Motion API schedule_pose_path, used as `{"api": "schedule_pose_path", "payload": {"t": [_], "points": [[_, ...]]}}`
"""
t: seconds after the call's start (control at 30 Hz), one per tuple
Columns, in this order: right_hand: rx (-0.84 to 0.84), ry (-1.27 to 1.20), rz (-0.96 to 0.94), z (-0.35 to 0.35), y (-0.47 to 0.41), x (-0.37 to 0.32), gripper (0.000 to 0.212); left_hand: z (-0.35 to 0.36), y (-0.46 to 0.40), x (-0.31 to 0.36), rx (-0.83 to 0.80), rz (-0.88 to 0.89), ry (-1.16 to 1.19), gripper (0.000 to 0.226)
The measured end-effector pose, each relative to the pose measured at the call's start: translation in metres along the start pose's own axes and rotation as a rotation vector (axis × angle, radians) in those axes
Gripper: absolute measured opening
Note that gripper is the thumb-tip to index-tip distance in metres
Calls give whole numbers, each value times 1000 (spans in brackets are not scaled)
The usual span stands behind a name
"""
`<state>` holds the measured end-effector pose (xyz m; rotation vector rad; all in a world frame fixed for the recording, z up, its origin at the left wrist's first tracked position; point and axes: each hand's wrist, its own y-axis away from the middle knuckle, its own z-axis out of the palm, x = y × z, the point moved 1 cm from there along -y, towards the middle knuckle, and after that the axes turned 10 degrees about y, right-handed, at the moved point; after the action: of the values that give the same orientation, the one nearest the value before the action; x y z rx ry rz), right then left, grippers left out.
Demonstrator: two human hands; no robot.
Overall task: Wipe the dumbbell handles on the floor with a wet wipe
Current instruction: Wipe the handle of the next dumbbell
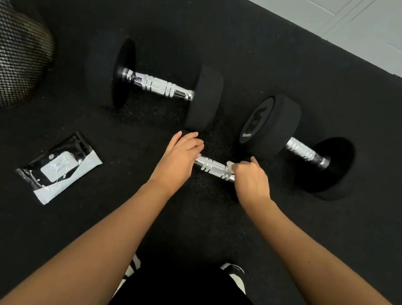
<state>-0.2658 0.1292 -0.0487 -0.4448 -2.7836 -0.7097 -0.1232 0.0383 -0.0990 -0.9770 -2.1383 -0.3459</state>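
Three black dumbbells with chrome handles lie on the dark floor. The nearest one's handle point(214, 167) shows between my hands; its heads are mostly hidden. My left hand point(177, 159) rests on its left head, fingers curled over it. My right hand point(250, 179) is closed around the handle's right end with a white wet wipe point(230, 165) peeking out at the thumb. A larger dumbbell point(157, 86) lies farther back at the left. Another dumbbell point(302, 151) lies at the right.
A black and white wet wipe pack point(59, 167) lies on the floor at the left. A mesh-covered object point(8, 55) stands at the far left. White wall panels point(359, 25) border the floor at the top right. My shoes point(235, 273) show below.
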Motion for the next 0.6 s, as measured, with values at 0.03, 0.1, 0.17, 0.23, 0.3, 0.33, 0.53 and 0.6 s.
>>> {"api": "schedule_pose_path", "payload": {"t": [0.03, 0.1, 0.17, 0.23, 0.3, 0.33, 0.53, 0.6], "points": [[-7, -11, -10, 0, 1, -5, 30, 0, 0, 0, 3, 2, -4, 32], [6, -20, -82, 4, 11, -6, 31, 0, 1, -1, 1, 3, -6, 32], [-6, -29, -92, 7, 15, 3, 31, 0, 0, -1, -5, 3, -7, 32], [-36, -34, -35, 7, 8, 7, 27, 0, -1, 0, -4, -3, 0, 32], [-30, -74, 20, 3, 3, -2, 26, -1, -1, 0, -5, -7, 0, 31], [-19, -102, 31, 2, 4, -9, 27, -1, -1, 0, -10, -8, -5, 31], [148, -263, 113, 14, 37, -13, 20, -3, 1, 1, -28, -9, -31, 31], [145, -602, 371, 16, 54, -20, 22, -3, 0, 1, -17, 0, -44, 30]]}}
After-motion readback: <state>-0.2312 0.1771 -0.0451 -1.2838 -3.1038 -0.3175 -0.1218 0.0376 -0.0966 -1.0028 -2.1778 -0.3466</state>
